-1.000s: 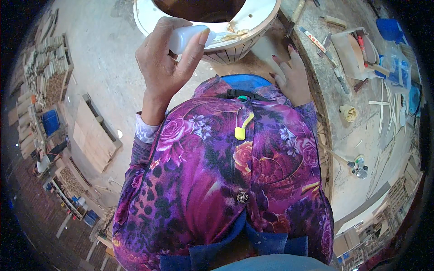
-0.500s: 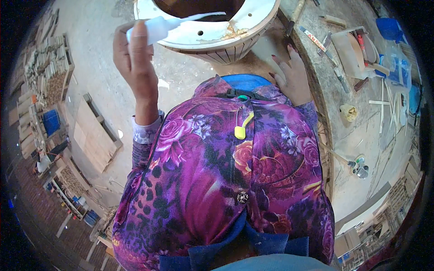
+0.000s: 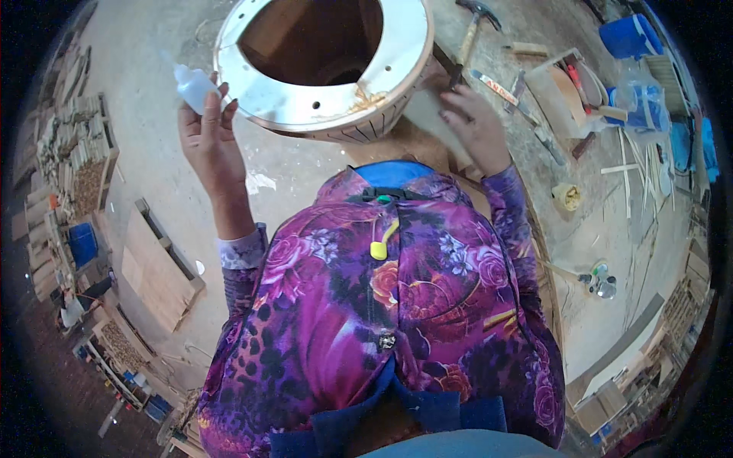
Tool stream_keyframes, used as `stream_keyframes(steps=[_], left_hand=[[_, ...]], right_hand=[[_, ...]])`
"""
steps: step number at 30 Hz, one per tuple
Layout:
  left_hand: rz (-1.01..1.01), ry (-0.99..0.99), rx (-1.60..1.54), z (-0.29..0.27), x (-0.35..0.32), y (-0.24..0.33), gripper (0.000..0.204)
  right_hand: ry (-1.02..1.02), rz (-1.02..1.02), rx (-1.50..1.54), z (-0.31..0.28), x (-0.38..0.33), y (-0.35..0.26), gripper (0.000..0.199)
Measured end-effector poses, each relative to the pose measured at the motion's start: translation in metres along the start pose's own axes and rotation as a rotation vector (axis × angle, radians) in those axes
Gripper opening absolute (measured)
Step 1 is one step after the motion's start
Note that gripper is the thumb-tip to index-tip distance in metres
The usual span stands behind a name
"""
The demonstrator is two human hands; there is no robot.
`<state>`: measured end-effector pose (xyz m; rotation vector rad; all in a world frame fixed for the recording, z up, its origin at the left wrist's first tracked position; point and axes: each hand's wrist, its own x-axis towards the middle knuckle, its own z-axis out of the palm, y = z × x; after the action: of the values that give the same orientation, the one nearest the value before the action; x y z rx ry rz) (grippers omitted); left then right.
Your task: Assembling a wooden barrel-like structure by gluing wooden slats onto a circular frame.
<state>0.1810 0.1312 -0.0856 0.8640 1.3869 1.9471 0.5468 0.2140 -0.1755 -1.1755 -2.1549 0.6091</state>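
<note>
Left hand [image 3: 212,136] raised, left of the drum [image 3: 370,128], well apart from the opening. Thumb and fingers pinch a white bottle [image 3: 196,90] by its near end. Nozzle points up and far left, uncovered by any finger. My reading: it is tilted so that nothing drips on the ring [image 3: 279,107], and pinched low so the nozzle is free.

Drum is at far centre, open end up, white ring on top. Placed this way, its inside and the small holes along the ring face my camera. On the ring's near right part I note a brown smear [image 3: 368,99]; glue, perhaps, but I cannot be sure.

Right hand [image 3: 475,126] is right of the drum, blurred. Fingers loosely apart; I see nothing between them. The near end of the hammer [image 3: 472,34] lies by the fingertips; whether they touch, I cannot tell. Its head is on the far side, handle toward the person, which I take to be for easy reach.

Farther right: a box [image 3: 544,85] holding a red tool [image 3: 573,74], a blue tub [image 3: 631,37] beyond it. Nearer, a yellow cup [image 3: 566,197] and thin sticks [image 3: 628,175]. I judge these sit right to leave elbow room around the drum.
</note>
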Motion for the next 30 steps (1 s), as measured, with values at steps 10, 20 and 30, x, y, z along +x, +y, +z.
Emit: stream_keyframes(steps=[10,20,30], left_hand=[[0.114,0.260,0.015,-0.001,0.009,-0.042,0.041],[0.125,0.307,0.004,0.030,0.003,-0.057,0.046],[0.071,0.084,0.063,-0.001,0.024,-0.053,0.054]], right_hand=[[0.117,0.069,0.323,0.008,0.181,0.019,0.043],[-0.244,0.413,1.172,0.053,0.239,0.032,0.069],[0.029,0.418,0.982,0.018,0.131,-0.032,0.071]])
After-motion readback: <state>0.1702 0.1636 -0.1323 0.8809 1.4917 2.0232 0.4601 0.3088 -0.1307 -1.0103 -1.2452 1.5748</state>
